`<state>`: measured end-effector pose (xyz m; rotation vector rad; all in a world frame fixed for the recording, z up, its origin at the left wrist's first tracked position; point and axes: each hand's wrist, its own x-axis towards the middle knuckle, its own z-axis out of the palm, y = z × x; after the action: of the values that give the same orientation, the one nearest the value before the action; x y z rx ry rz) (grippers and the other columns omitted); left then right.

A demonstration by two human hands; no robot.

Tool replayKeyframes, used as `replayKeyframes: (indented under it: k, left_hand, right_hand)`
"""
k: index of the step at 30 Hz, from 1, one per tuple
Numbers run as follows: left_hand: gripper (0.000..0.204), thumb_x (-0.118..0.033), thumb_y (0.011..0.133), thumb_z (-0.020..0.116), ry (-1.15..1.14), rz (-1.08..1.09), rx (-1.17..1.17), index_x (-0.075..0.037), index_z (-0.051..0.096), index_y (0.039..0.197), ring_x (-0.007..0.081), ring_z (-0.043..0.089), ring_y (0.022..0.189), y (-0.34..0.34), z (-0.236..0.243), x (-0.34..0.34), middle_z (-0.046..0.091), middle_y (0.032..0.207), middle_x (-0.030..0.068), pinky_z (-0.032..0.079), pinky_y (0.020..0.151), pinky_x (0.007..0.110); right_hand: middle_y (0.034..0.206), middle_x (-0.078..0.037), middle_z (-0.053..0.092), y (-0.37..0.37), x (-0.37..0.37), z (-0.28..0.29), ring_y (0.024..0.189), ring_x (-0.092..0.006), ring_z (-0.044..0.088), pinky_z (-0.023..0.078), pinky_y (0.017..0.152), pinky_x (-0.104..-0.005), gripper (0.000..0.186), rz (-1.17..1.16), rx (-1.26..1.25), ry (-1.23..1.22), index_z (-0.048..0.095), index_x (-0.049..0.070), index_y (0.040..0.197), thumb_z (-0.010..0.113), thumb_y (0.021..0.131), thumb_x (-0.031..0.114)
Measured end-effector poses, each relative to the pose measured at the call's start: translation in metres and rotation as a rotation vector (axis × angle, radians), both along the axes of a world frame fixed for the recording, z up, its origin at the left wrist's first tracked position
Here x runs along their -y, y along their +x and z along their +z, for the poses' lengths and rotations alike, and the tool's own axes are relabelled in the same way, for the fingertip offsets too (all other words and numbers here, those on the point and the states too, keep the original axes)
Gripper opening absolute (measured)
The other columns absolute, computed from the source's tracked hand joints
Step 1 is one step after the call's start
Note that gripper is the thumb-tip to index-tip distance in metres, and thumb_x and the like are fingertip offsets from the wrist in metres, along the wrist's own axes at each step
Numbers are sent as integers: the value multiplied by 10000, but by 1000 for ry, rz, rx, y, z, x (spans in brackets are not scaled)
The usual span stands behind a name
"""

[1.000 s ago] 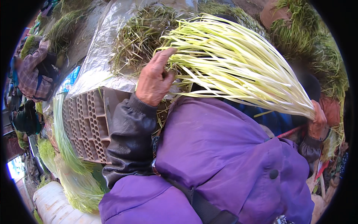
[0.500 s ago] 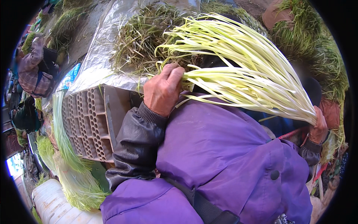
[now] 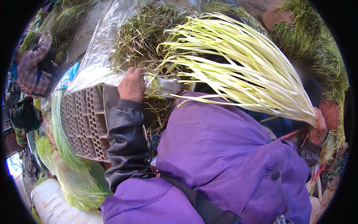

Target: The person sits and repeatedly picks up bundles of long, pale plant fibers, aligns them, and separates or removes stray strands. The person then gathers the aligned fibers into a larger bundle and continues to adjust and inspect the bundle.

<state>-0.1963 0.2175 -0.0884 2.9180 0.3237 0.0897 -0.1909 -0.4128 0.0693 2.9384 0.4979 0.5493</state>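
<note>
At the right, my right hand (image 3: 317, 127) is closed round the white root ends of a bunch of chives (image 3: 257, 71). Their long pale yellow-green leaves fan out up and to the left, above my purple apron (image 3: 223, 149). My left hand (image 3: 132, 85) is at the near edge of a heap of withered leaf trimmings (image 3: 145, 41), apart from the bunch. Its back faces me, with the fingers curled; the fingertips, and anything in them, are hidden. A few loose yellowish leaves (image 3: 153, 87) lie just to its right.
Hollow clay bricks (image 3: 84, 123) are stacked beside my left forearm, with whitish plastic sheeting (image 3: 99, 71) behind. Tied pale bundles (image 3: 76, 183) rest on a white container (image 3: 59, 207) at lower left. A person in plaid (image 3: 33, 71) sits far left. Green leaf piles (image 3: 328, 56) stand at right.
My left hand has moved left from the chives' leaf tips to the edge of the trimmings heap. My right hand and the bunch have barely moved; some leaf tips have spread.
</note>
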Motion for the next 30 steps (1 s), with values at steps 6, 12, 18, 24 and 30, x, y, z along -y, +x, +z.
replayKeyframes:
  k: [6, 12, 18, 24, 30]
  left_hand:
    - [606, -58, 768, 772, -646, -214, 265, -74, 535, 1325, 178, 649, 663, -1, 45, 39, 581, 1311, 128, 555, 705, 314]
    - [711, 27, 713, 756, -694, -418, 158, -51, 498, 1371, 277, 623, 1100, 36, 39, 77, 557, 1349, 148, 537, 895, 331]
    - [697, 28, 792, 762, -1248, -514, 38, 4, 451, 1415, 145, 587, 1146, 62, 4, 91, 584, 1336, 111, 480, 981, 299]
    - [508, -29, 841, 734, -1334, -507, -57, 47, 550, 1308, 160, 625, 1074, 60, -12, 88, 673, 1185, 100, 496, 963, 309]
    - [317, 83, 805, 597, -887, -521, 175, 29, 602, 1118, 348, 680, 923, 57, -15, 84, 671, 980, 229, 534, 796, 379]
  right_hand:
    - [965, -149, 682, 0, -3, 0, 872, -346, 673, 526, 740, -396, 286, -18, -12, -14, 649, 68, 1132, 665, 896, 229]
    - [957, -151, 680, 0, -4, 1, 872, -349, 671, 525, 736, -399, 300, -3, -5, -36, 647, 58, 1131, 669, 894, 241]
    - [953, -151, 679, -1, -2, 1, 871, -351, 669, 524, 739, -402, 306, -12, -6, -13, 647, 55, 1125, 664, 898, 259]
    - [942, -153, 678, 0, -2, 0, 859, -348, 669, 524, 730, -403, 275, -19, 3, -29, 649, 66, 1119, 655, 900, 234]
    - [931, -155, 673, 0, -1, -1, 852, -355, 666, 524, 724, -405, 269, -18, 7, -35, 649, 71, 1121, 652, 900, 226]
